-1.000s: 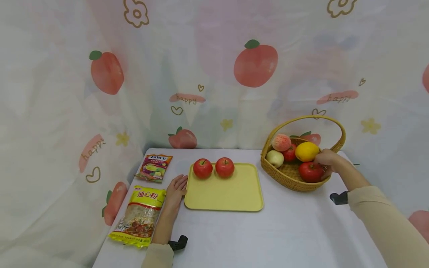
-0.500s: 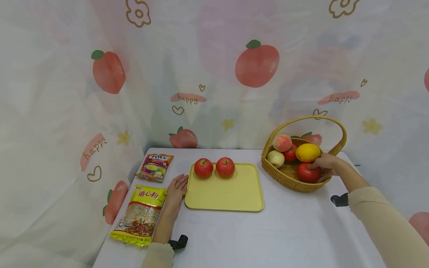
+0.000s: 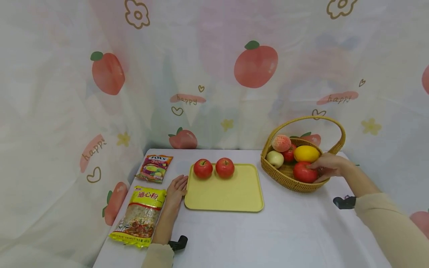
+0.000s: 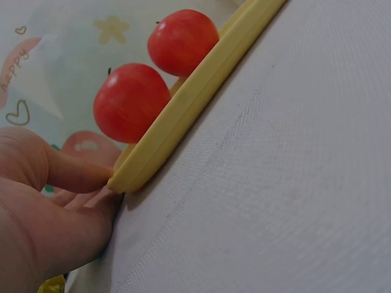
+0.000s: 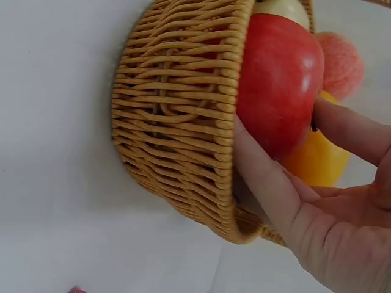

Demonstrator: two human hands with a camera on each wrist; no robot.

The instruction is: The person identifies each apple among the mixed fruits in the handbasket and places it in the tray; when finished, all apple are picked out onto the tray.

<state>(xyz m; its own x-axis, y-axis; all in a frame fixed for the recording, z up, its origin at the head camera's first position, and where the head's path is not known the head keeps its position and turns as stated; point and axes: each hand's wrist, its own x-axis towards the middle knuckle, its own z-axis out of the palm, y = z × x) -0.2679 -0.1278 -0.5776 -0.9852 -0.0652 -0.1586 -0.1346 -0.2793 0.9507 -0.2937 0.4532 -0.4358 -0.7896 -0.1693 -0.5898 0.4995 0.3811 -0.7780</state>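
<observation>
In the head view, my right hand (image 3: 330, 165) reaches into a wicker basket (image 3: 288, 182) and grips a red apple (image 3: 305, 172). The right wrist view has the thumb and fingers spread around this apple (image 5: 278, 85), right at the woven rim. A yellow lemon-like fruit (image 3: 306, 153) lies behind it. My left hand (image 3: 175, 190) rests at the left edge of a yellow tray (image 3: 224, 195), fingers fairly straight. Up close in the left wrist view, its digits touch the tray's corner (image 4: 137, 174). Two red apples, a left one (image 3: 202, 168) and a right one (image 3: 225, 168), sit on the tray's back part.
Also in the basket are a peach (image 3: 281, 143), a pale green round fruit (image 3: 275, 159) and another red fruit (image 3: 289, 153). The basket's tall handle (image 3: 311, 117) arches over them. A candy bag (image 3: 155, 168) and a pasta bag (image 3: 140, 216) lie at the table's left.
My right hand has shifted its fingers onto the front red apple, which has moved slightly left inside the basket. The left hand and tray have stayed in place.
</observation>
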